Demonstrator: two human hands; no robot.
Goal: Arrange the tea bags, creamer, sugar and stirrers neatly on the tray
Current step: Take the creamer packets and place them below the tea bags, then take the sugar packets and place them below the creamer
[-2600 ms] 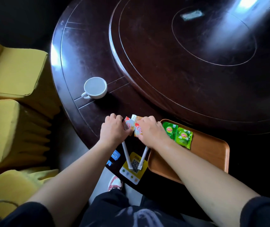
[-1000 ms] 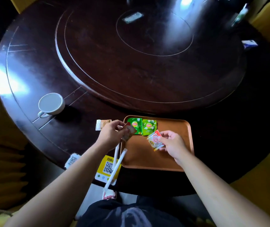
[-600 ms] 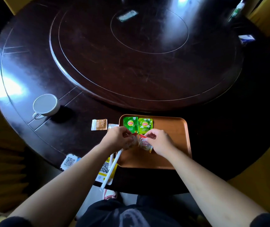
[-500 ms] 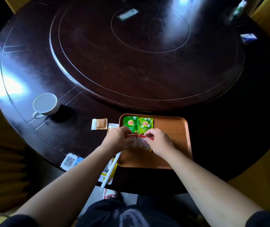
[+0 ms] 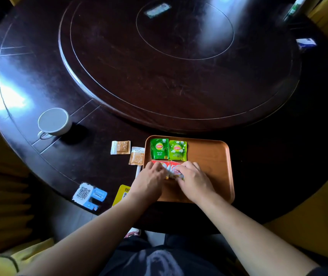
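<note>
An orange tray (image 5: 211, 156) sits at the near table edge. Two green tea bags (image 5: 159, 148) (image 5: 177, 150) lie side by side in its far left corner. Just below them lie two red-and-white creamer packets. My left hand (image 5: 151, 181) presses on the left creamer packet (image 5: 162, 165) and my right hand (image 5: 194, 179) on the right creamer packet (image 5: 176, 168), side by side on the tray. Two brown sugar packets (image 5: 120, 147) (image 5: 137, 156) lie on the table left of the tray. A white stirrer (image 5: 138, 171) shows beside the tray's left rim, mostly hidden by my left wrist.
A white cup (image 5: 53, 122) stands on the table at the left. QR code stickers (image 5: 89, 194) (image 5: 122, 193) are on the near table edge. A large turntable (image 5: 179, 62) fills the middle of the round dark table. Yellow chairs surround it.
Both hands carried the creamer packets from the table onto the tray and lowered them flat below the tea bags. The sugar packets stayed on the table.
</note>
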